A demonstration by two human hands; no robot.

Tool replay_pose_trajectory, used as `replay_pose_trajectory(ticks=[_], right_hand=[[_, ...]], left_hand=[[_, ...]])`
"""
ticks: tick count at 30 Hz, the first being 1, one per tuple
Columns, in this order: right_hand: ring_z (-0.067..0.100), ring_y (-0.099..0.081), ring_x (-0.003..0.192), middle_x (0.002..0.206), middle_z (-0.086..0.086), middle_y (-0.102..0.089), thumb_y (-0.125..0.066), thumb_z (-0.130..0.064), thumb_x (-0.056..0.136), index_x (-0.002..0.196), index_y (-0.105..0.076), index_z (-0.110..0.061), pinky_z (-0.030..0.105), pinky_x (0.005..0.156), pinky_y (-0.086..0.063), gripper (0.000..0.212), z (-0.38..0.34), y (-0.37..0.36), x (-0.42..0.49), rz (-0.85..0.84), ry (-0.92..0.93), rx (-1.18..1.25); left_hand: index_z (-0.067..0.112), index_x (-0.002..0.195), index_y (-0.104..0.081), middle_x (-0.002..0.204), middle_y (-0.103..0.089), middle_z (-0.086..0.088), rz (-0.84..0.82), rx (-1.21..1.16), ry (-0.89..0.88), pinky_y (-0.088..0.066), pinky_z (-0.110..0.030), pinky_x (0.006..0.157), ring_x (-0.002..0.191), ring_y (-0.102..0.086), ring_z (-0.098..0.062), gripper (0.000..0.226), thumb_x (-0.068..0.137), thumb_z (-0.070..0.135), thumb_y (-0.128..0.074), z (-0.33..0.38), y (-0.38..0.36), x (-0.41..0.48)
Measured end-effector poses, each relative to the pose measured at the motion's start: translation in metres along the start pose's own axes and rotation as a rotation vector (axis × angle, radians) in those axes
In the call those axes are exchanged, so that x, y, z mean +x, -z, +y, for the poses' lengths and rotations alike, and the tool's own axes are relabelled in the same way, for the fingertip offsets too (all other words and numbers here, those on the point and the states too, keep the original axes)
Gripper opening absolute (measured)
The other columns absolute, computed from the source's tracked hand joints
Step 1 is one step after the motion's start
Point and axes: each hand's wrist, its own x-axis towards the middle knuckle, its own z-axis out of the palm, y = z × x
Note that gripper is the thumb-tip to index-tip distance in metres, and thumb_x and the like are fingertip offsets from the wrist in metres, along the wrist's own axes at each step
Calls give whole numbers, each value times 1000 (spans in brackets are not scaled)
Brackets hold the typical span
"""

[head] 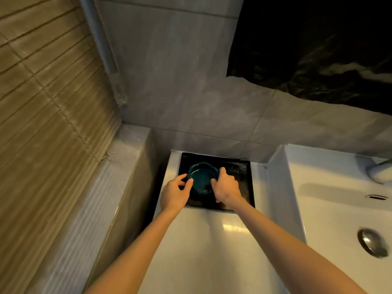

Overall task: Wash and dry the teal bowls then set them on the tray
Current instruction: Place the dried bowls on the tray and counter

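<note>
A teal bowl (202, 177) with a scalloped rim sits on a black square tray (244, 181) at the back of the white counter. It may be a stack of bowls; I cannot tell. My left hand (175, 194) pinches the bowl's left rim between thumb and fingers. My right hand (226, 186) grips the right rim, fingers curled over the edge. Both arms reach forward from the bottom of the view.
A white sink basin (331, 209) with a metal drain plug (372, 241) lies to the right, a tap (379, 171) at its far edge. Grey tiled wall stands behind the tray. A wooden blind (42, 102) and white ledge (118, 158) are on the left.
</note>
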Motion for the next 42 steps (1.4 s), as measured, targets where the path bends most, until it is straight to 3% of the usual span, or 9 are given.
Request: replay_pose_trajectory(ticks=[5,13,17,19,22,24,30,34,42], right_hand=[[33,-69,83,109,16,-65,-46,-30,97,132,-38,-13,44,72,-59,40,-4,-8,17,8,0,15],[31,-68,83,110,19,-63,-43,-29,99,138,-35,-13,34,58,-60,42,-14,-7,32,-15,-28,213],[27,-66,88,107,15,-65,-46,-43,96,139,-34,-17,42,74,-59,51,2,1,26,-28,-8,297],[21,-64,88,98,7,-67,-53,-45,93,126,-43,-17,38,78,-56,45,16,12,16,-39,43,258],[12,-62,83,91,-3,-66,-70,-42,82,103,-55,-23,23,69,-49,32,38,31,-8,-194,144,126],[12,-63,84,91,-5,-65,-78,-34,75,96,-59,-26,24,71,-51,29,52,35,-22,-291,201,-59],[18,-62,90,94,-4,-68,-57,-7,84,93,-70,-25,29,69,-49,24,79,29,-38,-89,296,-399],[18,-60,92,99,-2,-66,-57,-13,89,96,-71,-21,22,65,-36,17,90,31,-38,2,305,-402],[27,-61,91,101,6,-68,-52,-10,90,99,-71,-19,33,72,-49,23,90,25,-35,19,257,-443]], left_hand=[[24,132,-53,112,-67,5,33,7,13,-42,-24,78,108,-59,-14,46,91,44,-54,-5,2,14],[22,134,-52,120,-64,-1,11,-17,26,-46,-33,88,115,-57,-19,45,94,40,-51,2,10,37],[17,135,-50,127,-61,-3,-36,-48,-30,-45,-35,97,118,-55,-19,47,93,37,-53,-8,17,32],[20,135,-50,133,-55,-4,-47,31,-98,-43,-38,101,122,-50,-22,51,89,42,-58,-19,23,22],[25,137,-48,137,-47,-1,-88,221,-173,-35,-34,103,128,-39,-24,63,80,44,-68,-33,30,3],[25,137,-48,135,-49,1,-106,289,-210,-36,-31,101,125,-40,-22,68,76,38,-75,-40,30,-8],[23,129,-57,118,-62,-2,24,281,-237,-51,-36,89,113,-53,-19,53,79,23,-74,-49,22,-11],[22,128,-58,112,-64,-4,41,291,-232,-53,-40,86,109,-56,-21,54,78,22,-76,-44,20,-8],[24,128,-58,118,-63,-5,48,337,-220,-54,-44,82,107,-59,-23,54,77,25,-76,-38,19,-8]])
